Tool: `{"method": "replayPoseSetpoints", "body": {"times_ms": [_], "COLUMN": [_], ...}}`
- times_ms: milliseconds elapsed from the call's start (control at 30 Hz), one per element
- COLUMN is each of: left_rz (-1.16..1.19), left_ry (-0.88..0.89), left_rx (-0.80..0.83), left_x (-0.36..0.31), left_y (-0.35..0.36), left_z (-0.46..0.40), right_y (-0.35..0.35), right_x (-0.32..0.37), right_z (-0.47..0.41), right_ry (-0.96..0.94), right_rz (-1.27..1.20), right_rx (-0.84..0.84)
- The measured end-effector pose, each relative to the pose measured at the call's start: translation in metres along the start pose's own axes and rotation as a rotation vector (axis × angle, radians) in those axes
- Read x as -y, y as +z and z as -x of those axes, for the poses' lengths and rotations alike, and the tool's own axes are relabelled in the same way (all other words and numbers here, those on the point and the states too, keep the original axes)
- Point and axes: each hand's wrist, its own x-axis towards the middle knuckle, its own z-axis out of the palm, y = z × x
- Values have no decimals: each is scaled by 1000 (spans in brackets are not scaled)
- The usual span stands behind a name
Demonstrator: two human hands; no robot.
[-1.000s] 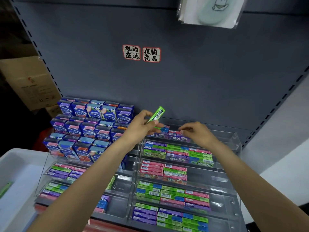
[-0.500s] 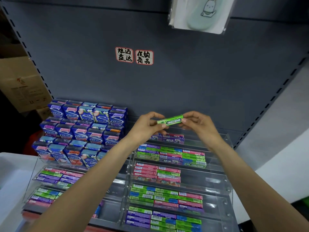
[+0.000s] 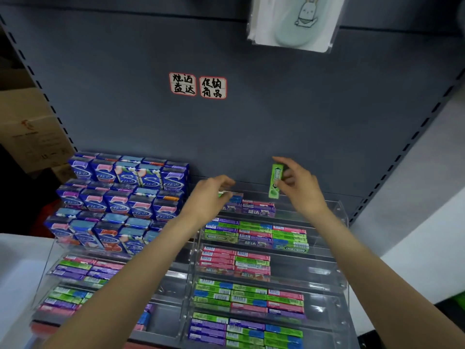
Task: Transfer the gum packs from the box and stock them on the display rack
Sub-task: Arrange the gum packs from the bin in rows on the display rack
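The lower tiers of the clear display rack [image 3: 337,288] were already partly stocked with flat gum packs. Farther back, at the top tier, the left hand [image 3: 210,195] had its fingers curled down over the packs; a small green edge showed under them, but whether it pinched a pack could not be told. The right hand [image 3: 299,187] held the green gum pack [image 3: 275,181] upright between thumb and fingers. Half a second before, both hands had held this pack level; now only the right hand carried it, probably toward the empty right part of the top tier.
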Motion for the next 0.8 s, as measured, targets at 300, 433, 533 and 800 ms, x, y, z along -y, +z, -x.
{"method": "replayPoseSetpoints", "body": {"times_ms": [300,433,533,800], "left_rz": [-378,-579,-597,-582], "left_ry": [72,115,124,129], "left_rx": [208,236,224,169], "left_x": [17,15,15,19], "left_y": [6,6,7,13], "left_z": [12,11,12,12], "right_y": [28,33,27,33], "right_x": [-5,-12,-17,-14], "right_z": [3,7,10,15], "right_ry": [-151,-55,-18,-32], "right_rz": [700,430,390,381], "right_rx": [271,343,317,314]}}
